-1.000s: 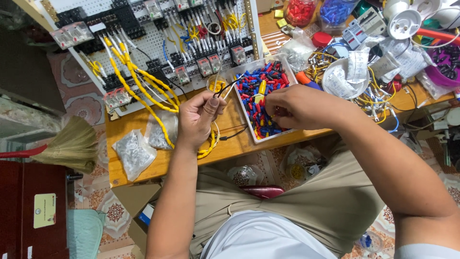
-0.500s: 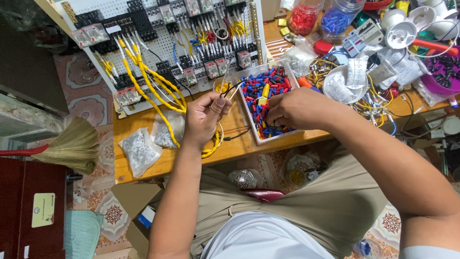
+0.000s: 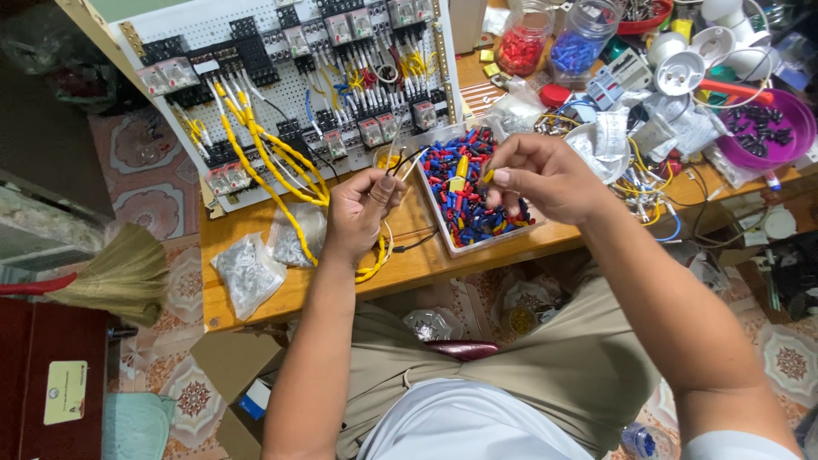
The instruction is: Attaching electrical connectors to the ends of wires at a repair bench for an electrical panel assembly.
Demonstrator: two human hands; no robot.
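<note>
My left hand (image 3: 361, 213) pinches a bundle of thin wires (image 3: 400, 166) whose ends stick up toward the tray. My right hand (image 3: 538, 177) holds a small yellow terminal sleeve (image 3: 488, 176) between thumb and fingers, just above a clear plastic tray (image 3: 443, 228) filled with red, blue and yellow terminal sleeves. Both hands hover over the wooden table (image 3: 256, 234), a short gap apart. A yellow cable loop (image 3: 375, 260) hangs under my left wrist.
A white perforated wiring board (image 3: 281, 85) with black terminals and yellow cables leans at the back left. Two bags of small metal parts (image 3: 247, 268) lie left. Jars of red beads (image 3: 521, 43) and blue beads (image 3: 578, 43), a purple bowl (image 3: 767, 128) and tangled wires crowd the right.
My right hand has lifted out of the tray with a yellow sleeve and moved toward the wire ends. My left hand has stayed in place with the wires.
</note>
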